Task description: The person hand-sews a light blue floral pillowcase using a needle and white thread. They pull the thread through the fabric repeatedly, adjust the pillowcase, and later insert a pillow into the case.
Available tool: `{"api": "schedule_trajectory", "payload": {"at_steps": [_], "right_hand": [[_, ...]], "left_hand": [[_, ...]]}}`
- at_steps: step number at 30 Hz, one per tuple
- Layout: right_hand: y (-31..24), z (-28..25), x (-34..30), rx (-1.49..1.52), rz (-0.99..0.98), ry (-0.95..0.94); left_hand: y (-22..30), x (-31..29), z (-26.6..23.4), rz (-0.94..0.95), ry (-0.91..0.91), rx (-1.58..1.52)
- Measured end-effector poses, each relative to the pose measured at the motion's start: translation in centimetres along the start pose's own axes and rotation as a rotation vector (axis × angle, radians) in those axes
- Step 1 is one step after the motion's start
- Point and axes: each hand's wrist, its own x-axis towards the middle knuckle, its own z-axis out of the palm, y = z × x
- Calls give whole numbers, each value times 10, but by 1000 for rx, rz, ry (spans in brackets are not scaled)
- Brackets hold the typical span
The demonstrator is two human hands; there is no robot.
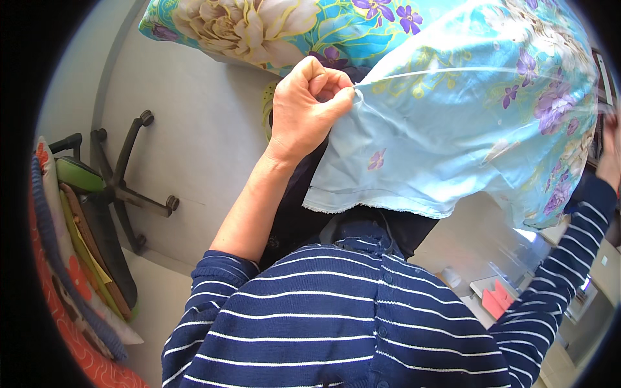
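My left hand (309, 107) is closed in a pinch at the edge of a light blue floral cloth (414, 149). Thumb and forefinger meet where the fabric bunches into small folds. The cloth spreads right over my lap, its pale side with faint purple flowers showing and a frayed lower edge. A thin white line arcs over it from my left fingertips toward the right; I cannot tell whether it is thread or a seam. At the far right rim, my right hand (609, 152) is raised beside the cloth, its fingers blurred and partly cut off.
Brighter turquoise fabric with a large beige flower (236, 29) lies beyond my left hand. Black wheeled chair legs (119, 184) stand on the floor at left, near stacked cushions and cloths (77, 246). A pink-red folded item (497, 299) lies at lower right. A green shoe (267, 107) shows behind my wrist.
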Motion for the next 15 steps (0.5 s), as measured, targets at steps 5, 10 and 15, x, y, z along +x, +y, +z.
{"api": "schedule_trajectory", "payload": {"at_steps": [5,10,15], "right_hand": [[216,-300,-77,9,606,503],[258,-308,-155,183,904,466],[184,-183,-141,-280,744,-98]], "left_hand": [[-7,2,4,-36,-39,-24],[-4,4,11,-56,13,-106],[-8,5,-1,-203,-78,-275]]}}
